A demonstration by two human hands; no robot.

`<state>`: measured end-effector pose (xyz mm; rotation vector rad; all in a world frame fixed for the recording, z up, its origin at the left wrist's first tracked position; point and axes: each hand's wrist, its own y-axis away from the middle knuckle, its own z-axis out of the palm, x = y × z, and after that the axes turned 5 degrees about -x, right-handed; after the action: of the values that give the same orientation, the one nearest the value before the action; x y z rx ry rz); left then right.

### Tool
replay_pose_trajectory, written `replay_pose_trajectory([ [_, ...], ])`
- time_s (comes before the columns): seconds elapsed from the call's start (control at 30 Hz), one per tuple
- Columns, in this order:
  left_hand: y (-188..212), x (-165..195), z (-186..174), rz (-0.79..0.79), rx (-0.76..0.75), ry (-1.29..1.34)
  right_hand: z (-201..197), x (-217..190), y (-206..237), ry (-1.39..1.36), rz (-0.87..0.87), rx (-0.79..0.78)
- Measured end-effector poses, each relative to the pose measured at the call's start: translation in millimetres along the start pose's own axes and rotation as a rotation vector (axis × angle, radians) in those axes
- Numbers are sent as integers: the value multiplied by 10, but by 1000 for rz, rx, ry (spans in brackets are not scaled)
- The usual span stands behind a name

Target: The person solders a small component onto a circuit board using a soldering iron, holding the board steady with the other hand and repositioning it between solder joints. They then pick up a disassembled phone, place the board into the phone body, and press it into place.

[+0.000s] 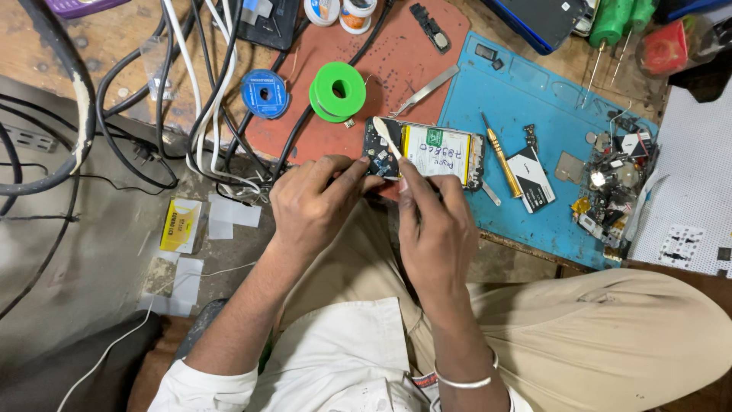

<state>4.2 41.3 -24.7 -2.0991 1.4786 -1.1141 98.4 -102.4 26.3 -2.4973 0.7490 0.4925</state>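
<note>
Head view: our left hand (pixel 313 204) pinches the fragile opened phone (pixel 423 152) by its edge; right hand (pixel 435 229) pinches a spudger (pixel 386 137).

From my head view the light is bright, even and soft, with only faint shadows under my hands; the centre is sharp, a mild sheen sits on the glossy green plastic spool (pixel 338 90), and the edges bow slightly outward
</note>
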Motion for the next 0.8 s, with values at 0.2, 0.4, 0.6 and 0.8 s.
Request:
replay_pose_trajectory([
  [0.2, -1, -14, 7, -1, 2, 14, -104, -55, 118, -90, 164, -30],
  [0.4, 7, -4, 10, -11, 3, 17, 39, -9, 9, -62, 42, 38],
  [0.6, -8, -21, 9, -16, 10, 28, -49, -51, 140, -72, 169, -30],
  [0.8, -3, -7, 10, -13, 4, 44, -17, -2, 92, -105, 103, 47],
])
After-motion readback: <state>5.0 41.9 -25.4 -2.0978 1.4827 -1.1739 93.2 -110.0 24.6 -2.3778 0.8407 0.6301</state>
